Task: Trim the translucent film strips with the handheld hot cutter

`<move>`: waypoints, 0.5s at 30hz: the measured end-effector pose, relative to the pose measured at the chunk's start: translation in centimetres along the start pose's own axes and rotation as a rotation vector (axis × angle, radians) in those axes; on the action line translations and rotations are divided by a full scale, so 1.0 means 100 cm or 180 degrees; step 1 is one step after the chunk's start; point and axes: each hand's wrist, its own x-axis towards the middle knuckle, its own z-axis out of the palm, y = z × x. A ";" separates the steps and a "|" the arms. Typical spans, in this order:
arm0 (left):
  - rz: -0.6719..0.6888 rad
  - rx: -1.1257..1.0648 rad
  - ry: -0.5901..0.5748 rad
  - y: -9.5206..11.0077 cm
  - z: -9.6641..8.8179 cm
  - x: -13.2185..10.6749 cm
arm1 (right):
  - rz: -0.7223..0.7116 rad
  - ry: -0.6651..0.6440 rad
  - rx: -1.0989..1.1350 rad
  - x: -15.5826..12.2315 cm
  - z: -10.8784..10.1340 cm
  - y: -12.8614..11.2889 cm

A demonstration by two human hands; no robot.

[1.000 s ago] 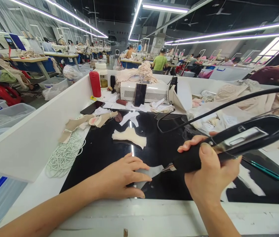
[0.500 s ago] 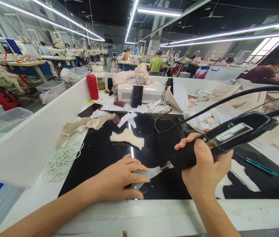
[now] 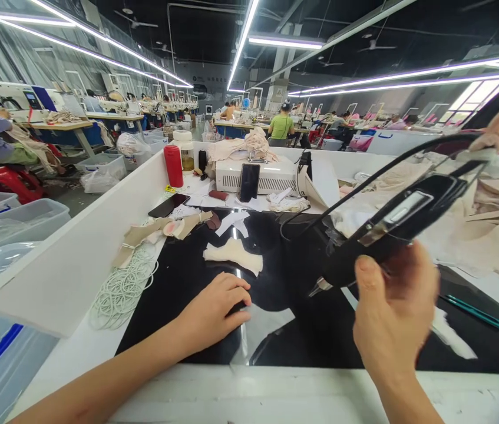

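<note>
My left hand (image 3: 218,309) lies on the black board (image 3: 178,306), thumb and fingers apart, at the upper left edge of a thin translucent piece (image 3: 269,324). A black corded hand tool (image 3: 377,229) with a narrow metal tip (image 3: 320,287) slants above the board; its exact kind does not show. My right hand (image 3: 395,312) is beside the tool's underside, partly blurred. Its thumb stands apart from the fingers, and no fingers wrap the tool. A cream fabric piece (image 3: 234,253) rests beyond my left hand.
Green-white cord loops (image 3: 123,288) and beige scraps (image 3: 138,235) sit at the left. A teal slim tool (image 3: 476,311) and a white piece (image 3: 455,335) are at the right. Behind stand a phone (image 3: 249,181), a red bottle (image 3: 173,166) and a white machine (image 3: 229,176). The tool's cable (image 3: 355,182) arches overhead.
My left hand has lifted off the translucent piece and drawn back to its edge. The tool's tip has moved up away from that piece. My right hand's fingers have come off the tool.
</note>
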 end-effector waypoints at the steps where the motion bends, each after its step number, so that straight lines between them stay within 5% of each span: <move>1: -0.0028 -0.0082 0.0001 0.000 0.001 0.000 | -0.0173 0.0234 0.0052 -0.002 -0.003 0.001; 4: -0.0049 -0.0258 0.0028 0.003 0.003 0.003 | -0.0771 0.0147 -0.0117 -0.011 -0.009 0.005; 10: -0.0246 -0.0770 0.0168 0.008 0.000 0.008 | -0.1307 -0.2729 -0.0567 -0.031 0.009 0.022; 13: -0.0515 -0.1173 0.0321 0.008 -0.004 0.011 | -0.0947 -0.3379 -0.0594 -0.035 0.020 0.025; 15: -0.0669 -0.1507 0.0433 0.005 -0.006 0.013 | -0.0547 -0.3412 -0.0588 -0.033 0.024 0.025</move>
